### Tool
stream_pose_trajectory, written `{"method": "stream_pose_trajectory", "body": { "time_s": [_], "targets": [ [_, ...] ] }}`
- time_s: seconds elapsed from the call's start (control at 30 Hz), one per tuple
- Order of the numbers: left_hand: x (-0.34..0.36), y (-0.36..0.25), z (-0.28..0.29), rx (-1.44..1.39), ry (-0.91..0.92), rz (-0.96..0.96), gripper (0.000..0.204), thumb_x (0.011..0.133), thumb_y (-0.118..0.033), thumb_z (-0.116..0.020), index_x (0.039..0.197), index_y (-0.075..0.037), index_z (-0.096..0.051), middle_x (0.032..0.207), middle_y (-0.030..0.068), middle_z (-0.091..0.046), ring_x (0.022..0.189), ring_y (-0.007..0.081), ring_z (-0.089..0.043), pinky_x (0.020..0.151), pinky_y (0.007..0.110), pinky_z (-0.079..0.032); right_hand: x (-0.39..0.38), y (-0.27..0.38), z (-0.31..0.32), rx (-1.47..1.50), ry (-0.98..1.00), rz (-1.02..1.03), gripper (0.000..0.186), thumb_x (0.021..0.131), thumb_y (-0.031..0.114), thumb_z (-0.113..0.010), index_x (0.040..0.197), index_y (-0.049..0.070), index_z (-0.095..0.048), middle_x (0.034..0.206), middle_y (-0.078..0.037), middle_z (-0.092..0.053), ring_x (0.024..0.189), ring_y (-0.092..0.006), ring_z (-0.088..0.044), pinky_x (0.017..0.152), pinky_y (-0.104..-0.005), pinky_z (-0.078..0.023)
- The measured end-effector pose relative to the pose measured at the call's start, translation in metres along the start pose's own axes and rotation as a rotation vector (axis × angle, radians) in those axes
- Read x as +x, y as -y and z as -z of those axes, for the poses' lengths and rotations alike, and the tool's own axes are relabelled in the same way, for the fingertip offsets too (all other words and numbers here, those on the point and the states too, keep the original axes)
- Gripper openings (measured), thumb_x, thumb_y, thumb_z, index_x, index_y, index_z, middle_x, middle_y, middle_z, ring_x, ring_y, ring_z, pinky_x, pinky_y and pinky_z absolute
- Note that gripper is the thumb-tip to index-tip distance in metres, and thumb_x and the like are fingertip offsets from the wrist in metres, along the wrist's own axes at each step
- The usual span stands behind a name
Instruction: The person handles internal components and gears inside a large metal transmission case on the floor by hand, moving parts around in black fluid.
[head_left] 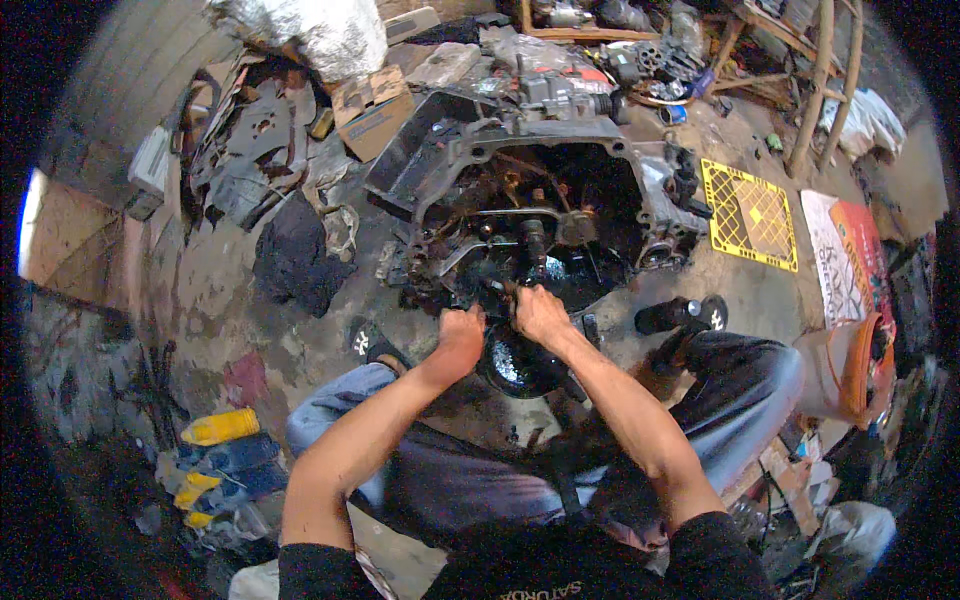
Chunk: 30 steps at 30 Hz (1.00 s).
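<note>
A large open metal gearbox housing [470, 150], dark and oily inside, stands on the floor in front of me. Both my hands reach to its near lower edge. The fingers of my left hand [463, 326] are curled in at the left of the opening; what they grip is hidden. Just to its right, my right hand [540, 314] is closed around a small dark part that I cannot make out. Inside the housing an upright threaded-looking shaft [535, 240] shows. Below my hands sits a round black pan [515, 362] with a wet, shiny surface.
A black metal tray [405, 170] leans at the housing's left. To the right lies a yellow plastic grid [750, 215], with an orange bucket [850, 370] nearer me. Several yellow-and-blue bottles [225, 428] lie at lower left. A dark cloth [300, 255] and a cardboard box [370, 112] are farther off.
</note>
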<state>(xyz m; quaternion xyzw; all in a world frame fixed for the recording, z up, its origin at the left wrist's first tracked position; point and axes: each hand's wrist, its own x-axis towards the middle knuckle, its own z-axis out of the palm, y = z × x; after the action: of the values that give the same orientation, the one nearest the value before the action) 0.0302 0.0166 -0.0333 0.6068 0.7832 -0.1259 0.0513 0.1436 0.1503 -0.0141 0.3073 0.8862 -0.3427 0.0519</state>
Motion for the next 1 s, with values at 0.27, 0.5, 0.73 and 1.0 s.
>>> {"method": "stream_pose_trajectory", "body": {
  "time_s": [0.27,0.5,0.73,1.0],
  "targets": [
    [-0.009,-0.006,0.025,0.156,0.068,-0.097,0.045,0.076,-0.018,-0.054,0.119,-0.004,-0.052,0.113,0.0115,-0.058,0.074,0.0242,-0.064,0.06,0.037,-0.048,0.017,-0.025,-0.017,0.172,-0.174,0.018,0.025,0.082,0.016,-0.045,0.092,-0.002,-0.059,0.076,-0.029,-0.059,0.076,-0.0451,-0.058,0.07,-0.053,-0.047],
    [-0.009,-0.004,0.027,0.126,0.129,-0.064,0.049,0.075,-0.016,-0.055,0.123,-0.006,-0.049,0.125,0.0118,-0.052,0.078,0.0256,-0.065,0.066,0.037,-0.051,0.016,-0.028,0.0,0.104,-0.101,0.219,0.02,0.073,0.012,-0.057,0.089,-0.001,-0.061,0.077,-0.025,-0.06,0.078,-0.0399,-0.06,0.067,-0.0432,-0.049],
    [-0.008,0.004,0.025,0.073,0.162,-0.093,0.053,0.077,-0.015,-0.053,0.129,-0.007,-0.044,0.135,0.0117,-0.042,0.077,0.026,-0.065,0.064,0.039,-0.052,0.013,-0.035,-0.022,0.525,-0.164,0.188,0.021,0.084,0.013,-0.048,0.099,0.002,-0.06,0.071,-0.024,-0.056,0.058,-0.0347,-0.053,0.055,-0.0412,-0.042],
    [-0.012,0.004,0.024,0.059,0.244,-0.072,0.059,0.078,-0.015,-0.05,0.136,-0.007,-0.035,0.143,0.009,-0.031,0.073,0.0262,-0.065,0.066,0.039,-0.052,0.011,-0.022,-0.002,0.576,0.015,0.069,0.021,0.078,0.01,-0.053,0.097,0.003,-0.059,0.078,-0.025,-0.058,0.075,-0.0412,-0.057,0.062,-0.0417,-0.044]
  ]
}}
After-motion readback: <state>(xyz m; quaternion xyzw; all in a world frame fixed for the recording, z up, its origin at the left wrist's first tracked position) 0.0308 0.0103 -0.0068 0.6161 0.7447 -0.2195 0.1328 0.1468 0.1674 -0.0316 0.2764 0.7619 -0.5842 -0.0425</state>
